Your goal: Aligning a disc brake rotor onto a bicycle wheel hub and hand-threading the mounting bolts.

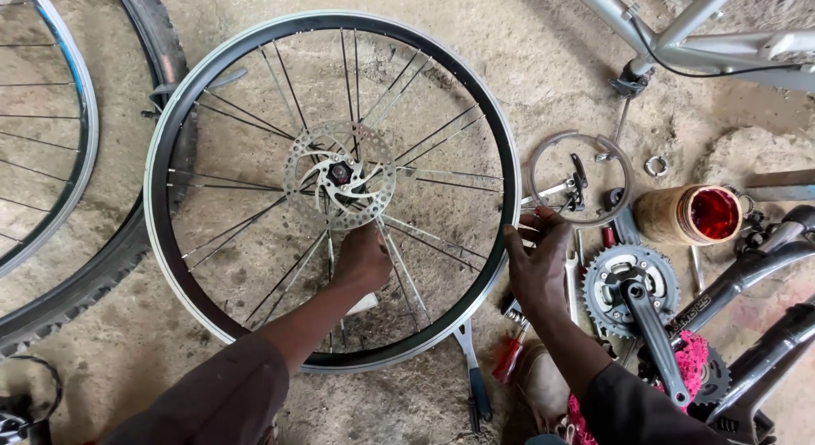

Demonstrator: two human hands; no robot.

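Wheel (331, 190) lies flat on the floor (543, 63) ahead; the left hand (361, 260) reaches through the spokes below the hub (apparently gripping something white), nearer. The right hand (537, 262) loosely curls on the rim's right edge.

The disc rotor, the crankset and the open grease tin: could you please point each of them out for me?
Disc rotor (299, 160), head view, on its perforated band, left of the hub.
Crankset (604, 279), head view, on the toothed chainring.
Grease tin (715, 213), head view, on the red grease inside.
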